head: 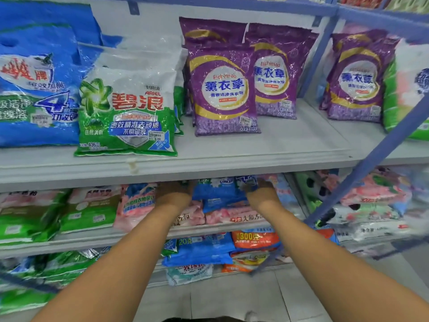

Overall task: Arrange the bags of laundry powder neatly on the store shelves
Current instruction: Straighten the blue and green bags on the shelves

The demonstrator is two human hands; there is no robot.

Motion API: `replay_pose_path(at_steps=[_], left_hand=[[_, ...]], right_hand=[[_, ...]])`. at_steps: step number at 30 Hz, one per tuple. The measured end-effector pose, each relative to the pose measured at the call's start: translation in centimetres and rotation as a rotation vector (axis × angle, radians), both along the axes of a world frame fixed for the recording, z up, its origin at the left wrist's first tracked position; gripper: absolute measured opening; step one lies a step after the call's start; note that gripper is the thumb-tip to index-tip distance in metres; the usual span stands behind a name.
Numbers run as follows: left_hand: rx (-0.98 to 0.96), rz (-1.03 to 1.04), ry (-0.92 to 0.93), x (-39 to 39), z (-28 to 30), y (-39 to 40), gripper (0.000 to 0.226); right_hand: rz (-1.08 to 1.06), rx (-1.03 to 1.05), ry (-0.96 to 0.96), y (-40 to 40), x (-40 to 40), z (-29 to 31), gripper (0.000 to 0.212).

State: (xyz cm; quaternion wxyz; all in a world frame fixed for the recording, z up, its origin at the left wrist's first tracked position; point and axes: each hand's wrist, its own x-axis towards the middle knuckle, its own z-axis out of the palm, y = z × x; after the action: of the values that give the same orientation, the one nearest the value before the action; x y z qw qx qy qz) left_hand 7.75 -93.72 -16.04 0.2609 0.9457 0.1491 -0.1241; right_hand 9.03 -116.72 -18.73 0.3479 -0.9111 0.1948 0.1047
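Head view: both bare forearms stretched forward and slightly inward, reaching under the lip of the upper shelf (176,169) into the middle shelf (144,235). Left hand (173,194) laid against the left side of a blue bag (218,194) of laundry powder; right hand (261,194) set against its right side, wrists level. Fingers of both hands hidden beneath the shelf lip and blurred, so grip could not be told. Blue bag sat on top of pink bags (222,216) in the middle shelf, far behind the shelf edge. Above, on the upper shelf: green and white bag (130,108) left of centre, purple bags (222,89) upright to its right.
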Motion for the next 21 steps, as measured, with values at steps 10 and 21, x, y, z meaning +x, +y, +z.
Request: replay_pose_path(at_steps=[10, 21], left_hand=[[-0.317, 0.106, 0.229, 2.3, -1.7, 0.0, 0.1], [-0.875, 0.477, 0.078, -3.2, -0.8, 0.7, 0.062]], right_hand=[[0.094, 0.122, 0.114, -2.5, 4.4, -2.0, 0.035], [0.013, 0.709, 0.316, -5.8, 0.6, -3.3, 0.027]])
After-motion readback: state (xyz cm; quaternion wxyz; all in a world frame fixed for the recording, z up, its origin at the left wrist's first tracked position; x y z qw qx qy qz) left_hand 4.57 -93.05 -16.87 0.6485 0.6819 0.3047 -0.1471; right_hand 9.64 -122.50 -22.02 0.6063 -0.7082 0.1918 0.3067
